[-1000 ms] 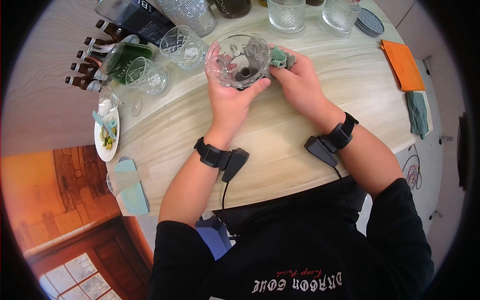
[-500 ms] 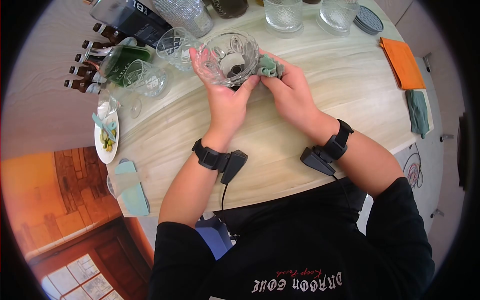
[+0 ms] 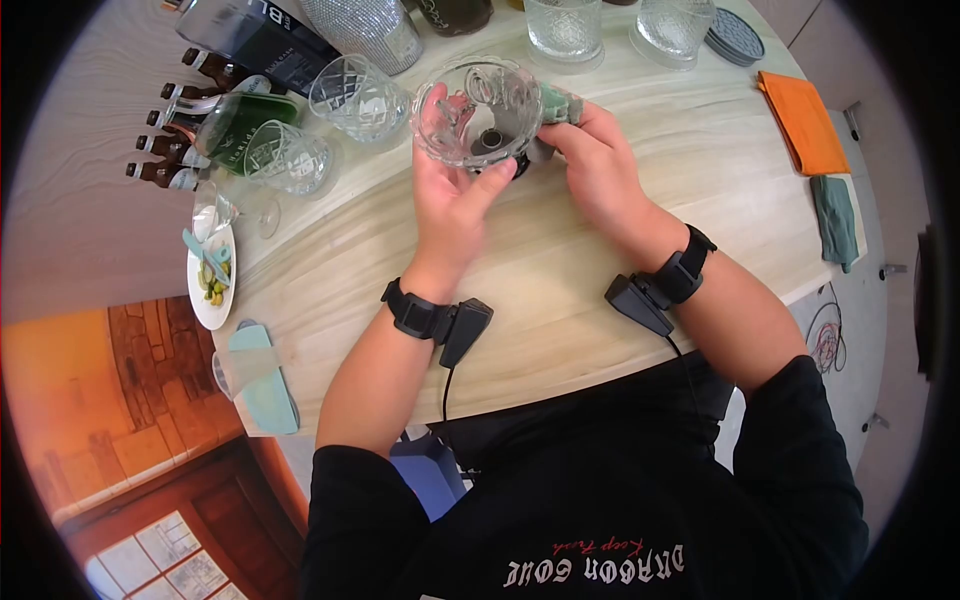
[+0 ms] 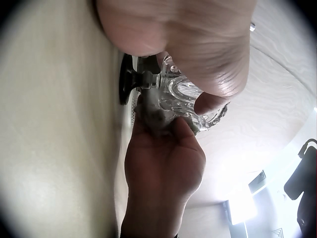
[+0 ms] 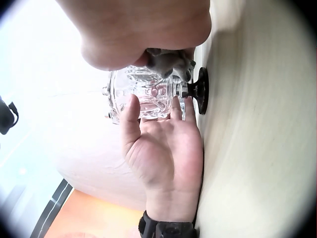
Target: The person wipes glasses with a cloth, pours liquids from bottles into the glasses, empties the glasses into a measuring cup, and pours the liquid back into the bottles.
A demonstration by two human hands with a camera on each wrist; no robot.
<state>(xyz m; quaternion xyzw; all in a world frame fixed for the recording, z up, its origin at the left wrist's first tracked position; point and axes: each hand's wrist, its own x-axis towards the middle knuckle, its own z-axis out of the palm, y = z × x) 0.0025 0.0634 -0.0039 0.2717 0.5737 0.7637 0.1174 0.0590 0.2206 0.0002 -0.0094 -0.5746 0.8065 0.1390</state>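
A clear footed dessert glass [image 3: 478,75] with a scalloped rim is held upright above the table, bowl opening towards the head camera. My left hand [image 3: 448,205] grips its bowl from the left, thumb along the near side. In the right wrist view the glass's dark round foot [image 5: 204,90] stands out below a short stem. My right hand [image 3: 605,165] pinches a crumpled grey-green cloth [image 3: 562,104] against the right side of the bowl. The right wrist view shows this cloth [image 5: 171,64] bunched near the lower bowl and stem; some of its folds are hidden by the fingers.
Two cut-glass tumblers [image 3: 360,100] and several bottles [image 3: 265,45] stand at the back left. Textured glasses [image 3: 565,35] and dark coasters [image 3: 735,40] are behind. At right lie an orange cloth [image 3: 803,122] and a green cloth [image 3: 834,220]; at left, a garnish plate [image 3: 200,290].
Both hands, with the glass and cloth, shifted left half a second ago and are now back to the right. The cloth has moved against the bowl's side; the hold stays the same.
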